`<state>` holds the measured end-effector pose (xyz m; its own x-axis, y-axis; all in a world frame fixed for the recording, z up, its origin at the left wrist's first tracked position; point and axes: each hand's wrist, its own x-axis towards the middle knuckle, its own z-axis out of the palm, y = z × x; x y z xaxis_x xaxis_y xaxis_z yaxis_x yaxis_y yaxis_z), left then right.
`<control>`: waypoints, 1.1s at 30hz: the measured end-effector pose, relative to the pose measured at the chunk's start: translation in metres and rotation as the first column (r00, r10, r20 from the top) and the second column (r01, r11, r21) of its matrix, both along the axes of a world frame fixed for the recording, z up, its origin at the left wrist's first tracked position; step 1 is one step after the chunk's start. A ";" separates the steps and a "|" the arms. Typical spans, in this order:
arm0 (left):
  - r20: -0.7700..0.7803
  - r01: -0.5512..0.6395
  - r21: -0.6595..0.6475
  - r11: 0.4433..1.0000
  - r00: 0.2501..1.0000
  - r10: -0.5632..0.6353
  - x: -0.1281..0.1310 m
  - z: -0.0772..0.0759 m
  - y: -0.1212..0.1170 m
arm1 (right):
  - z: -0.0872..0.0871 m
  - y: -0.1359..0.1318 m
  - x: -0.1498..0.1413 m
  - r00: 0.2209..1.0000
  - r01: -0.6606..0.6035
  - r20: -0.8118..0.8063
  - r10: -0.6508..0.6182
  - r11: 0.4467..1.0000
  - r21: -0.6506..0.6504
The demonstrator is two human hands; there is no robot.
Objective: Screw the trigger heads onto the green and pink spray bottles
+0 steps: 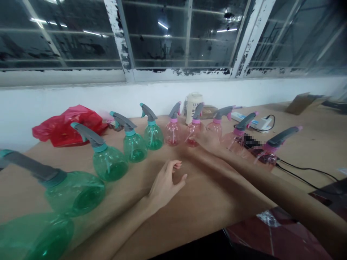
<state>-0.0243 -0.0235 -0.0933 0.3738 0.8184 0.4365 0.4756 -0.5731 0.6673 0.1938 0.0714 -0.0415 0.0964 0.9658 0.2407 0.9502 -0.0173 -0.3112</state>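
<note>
The left hand point(165, 186) hangs above the flat tan counter point(187, 213), grip apart; the right hand point(208, 140) is at a round, translucent pink, grey-headed spray bottle point(193, 129), whether clamped I can't tell.

Up against the white-painted wall point(149, 93), there stands the cream cylindrical canister point(192, 103) with dark lettering! Well to its left, a crumpled bright-red plastic bag point(65, 127) sprawls glossily over the pale-brown tabletop point(311, 142). Just to the canister's right, a low brown object point(210, 111) peeks out, partly hidden; further right comes a white plastic power strip point(262, 124), a dark cord looping over it. Farthest right of the canister sits an angular brown cardboard piece point(304, 103); nearer the camera, thin black cables point(309, 168) trail away. And above the canister, dark glass windows point(159, 39) in flaking white frames, catching streaks of light!
</note>
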 end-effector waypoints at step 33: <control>0.005 -0.028 0.021 0.999 1.000 0.028 -0.002 0.004 0.004 | 0.149 0.020 0.097 0.887 -0.026 0.452 0.091 0.989 -0.147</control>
<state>-0.0260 -0.0199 -0.0890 0.3490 0.8191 0.4552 0.4884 -0.5736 0.6576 0.2912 0.0911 0.1078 -0.0507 0.9923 0.1132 0.9868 0.0324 0.1585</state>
